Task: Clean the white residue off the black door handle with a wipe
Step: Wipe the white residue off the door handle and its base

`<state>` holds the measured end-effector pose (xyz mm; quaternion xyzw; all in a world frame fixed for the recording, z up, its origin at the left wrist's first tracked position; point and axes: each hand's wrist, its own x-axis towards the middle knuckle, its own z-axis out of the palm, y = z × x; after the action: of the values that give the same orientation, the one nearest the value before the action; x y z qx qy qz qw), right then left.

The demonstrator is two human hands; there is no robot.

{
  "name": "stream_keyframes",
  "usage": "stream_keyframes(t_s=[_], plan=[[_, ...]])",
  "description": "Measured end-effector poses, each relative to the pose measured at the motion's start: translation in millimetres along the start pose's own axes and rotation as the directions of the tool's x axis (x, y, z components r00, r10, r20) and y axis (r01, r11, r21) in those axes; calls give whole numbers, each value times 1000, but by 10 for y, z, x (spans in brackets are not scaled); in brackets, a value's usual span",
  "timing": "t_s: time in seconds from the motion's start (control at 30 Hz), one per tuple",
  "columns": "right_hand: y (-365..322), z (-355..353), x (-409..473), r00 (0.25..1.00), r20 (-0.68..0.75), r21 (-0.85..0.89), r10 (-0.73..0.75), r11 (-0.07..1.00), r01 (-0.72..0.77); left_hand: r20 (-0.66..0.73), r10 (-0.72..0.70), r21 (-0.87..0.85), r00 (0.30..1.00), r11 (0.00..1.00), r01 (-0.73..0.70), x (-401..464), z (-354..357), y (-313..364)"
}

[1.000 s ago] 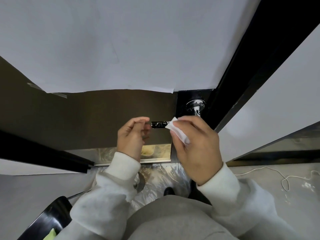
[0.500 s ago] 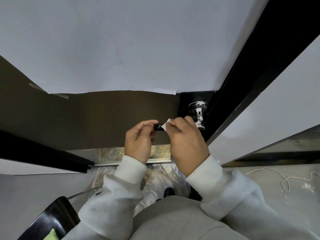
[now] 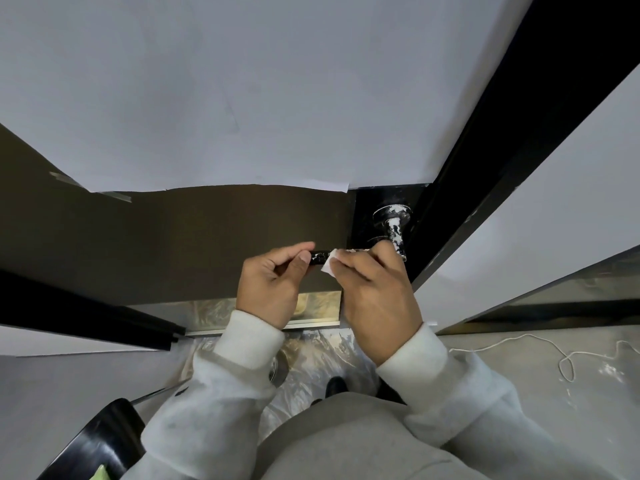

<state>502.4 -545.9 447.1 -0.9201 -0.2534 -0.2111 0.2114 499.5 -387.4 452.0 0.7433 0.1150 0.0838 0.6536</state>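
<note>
The black door handle [image 3: 319, 257] is a lever that juts left from a round rose [image 3: 392, 216] streaked with white residue on the dark door. My left hand [image 3: 273, 284] pinches the lever's free end between thumb and fingers. My right hand [image 3: 375, 289] grips a small white wipe [image 3: 330, 262] wrapped around the lever's middle. Most of the lever is hidden under my hands. White flecks show on the short bare stretch between them and on the neck [image 3: 396, 237] near the rose.
A large white paper sheet [image 3: 242, 98] covers the door's upper part. The black door frame [image 3: 519, 116] runs diagonally at right. Clear plastic sheeting [image 3: 311, 362] lies on the floor, a white cord [image 3: 554, 351] at right, a black chair edge [image 3: 100, 438] at lower left.
My right hand slid the wipe left along the lever toward my left hand and now covers more of it. My left hand keeps holding the lever's end.
</note>
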Motion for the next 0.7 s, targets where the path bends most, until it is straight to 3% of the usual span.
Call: stream_keyframes(t_s=[0.23, 0.33, 0.4, 0.43, 0.47, 0.5, 0.53, 0.57, 0.63, 0.7], plan=[[10, 112, -32, 995, -90, 28, -30, 999, 33, -16, -6, 30, 1000, 1000, 6, 11, -31, 60], [-12, 110, -325, 989, -94, 168, 112, 981, -95, -30, -10, 57, 1000, 998, 11, 21, -42, 46], [-49, 80, -411, 942, -42, 399, 333, 870, -289, -32, -14, 65, 999, 998, 16, 22, -38, 48], [-86, 69, -403, 858, 54, 539, 511, 708, -456, -36, -19, 72, 999, 997, 22, 18, -37, 47], [-125, 59, -358, 711, 215, 661, 670, 436, -611, -40, -22, 75, 999, 997, 25, 16, -34, 49], [-167, 60, -291, 539, 394, 734, 744, 99, -672, -43, -22, 74, 999, 997, 25, 11, -32, 59], [-213, 56, -208, 411, 541, 756, 734, -210, -620, -45, -22, 74, 999, 997, 25, 5, -26, 69], [-252, 54, -122, 346, 632, 746, 694, -422, -516, -45, -24, 76, 999, 997, 27, 0, -23, 77], [-307, 33, 28, 303, 708, 706, 638, -620, -342, -47, -28, 85, 998, 996, 32, -2, -18, 91], [-346, -1, 123, 276, 746, 664, 606, -705, -249, -48, -29, 89, 998, 995, 34, 4, -20, 97]])
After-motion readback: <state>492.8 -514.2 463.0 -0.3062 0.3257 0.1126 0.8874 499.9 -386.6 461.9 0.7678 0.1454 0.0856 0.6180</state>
